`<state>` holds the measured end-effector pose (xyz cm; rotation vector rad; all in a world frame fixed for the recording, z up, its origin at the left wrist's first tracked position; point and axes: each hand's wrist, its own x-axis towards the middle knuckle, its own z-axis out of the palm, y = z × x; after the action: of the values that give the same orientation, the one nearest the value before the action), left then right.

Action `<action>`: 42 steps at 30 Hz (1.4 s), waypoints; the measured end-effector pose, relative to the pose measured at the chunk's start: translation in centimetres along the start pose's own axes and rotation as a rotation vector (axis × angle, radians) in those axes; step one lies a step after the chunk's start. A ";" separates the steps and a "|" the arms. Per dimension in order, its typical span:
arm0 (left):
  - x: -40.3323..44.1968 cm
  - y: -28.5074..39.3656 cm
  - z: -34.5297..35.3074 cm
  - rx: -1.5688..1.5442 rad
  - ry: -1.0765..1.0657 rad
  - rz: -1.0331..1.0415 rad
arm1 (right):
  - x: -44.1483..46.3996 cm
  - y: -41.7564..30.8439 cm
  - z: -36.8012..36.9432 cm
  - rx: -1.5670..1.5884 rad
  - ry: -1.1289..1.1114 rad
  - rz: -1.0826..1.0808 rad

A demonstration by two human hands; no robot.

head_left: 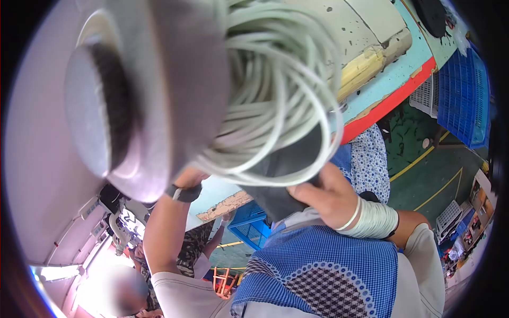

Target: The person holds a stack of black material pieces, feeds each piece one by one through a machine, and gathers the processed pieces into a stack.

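My right hand [331, 196] is closed on a dark grey sheet of flexible material [291, 199], its thumb on top. Pale cord is wound many times around that wrist. My left hand [192, 177], with a dark band at the wrist, reaches under the coil; its fingers are hidden. Directly before me, a thick coil of whitish cord [270, 100] hangs close to the camera, its loops in front of the dark sheet. To its left looms a large blurred grey round metal part [175, 85], which I cannot identify.
A worn table with a red edge [389, 108] carries a yellowish, chipped bar [366, 69]. Blue crates [464, 95] stand at the right; another blue crate [249, 225] is below. Another person in camouflage trousers [193, 246] is at lower left. Cluttered shelves [466, 228] are far right.
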<state>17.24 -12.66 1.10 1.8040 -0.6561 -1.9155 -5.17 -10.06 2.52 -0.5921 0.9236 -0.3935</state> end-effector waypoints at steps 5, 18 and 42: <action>0.1 -1.9 0.2 -0.253 0.202 0.180 | 0.8 -1.6 -1.1 0.063 0.047 0.017; -0.3 -0.2 0.3 -0.310 -0.039 0.094 | -0.1 -0.2 -0.8 0.041 -0.092 0.035; -0.6 2.6 1.3 0.289 0.049 -0.031 | 0.0 -0.4 -0.9 0.007 0.001 -0.031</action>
<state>15.96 -14.31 3.22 2.0369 -0.9335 -1.8668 -5.99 -10.66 2.37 -0.6009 0.9145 -0.4248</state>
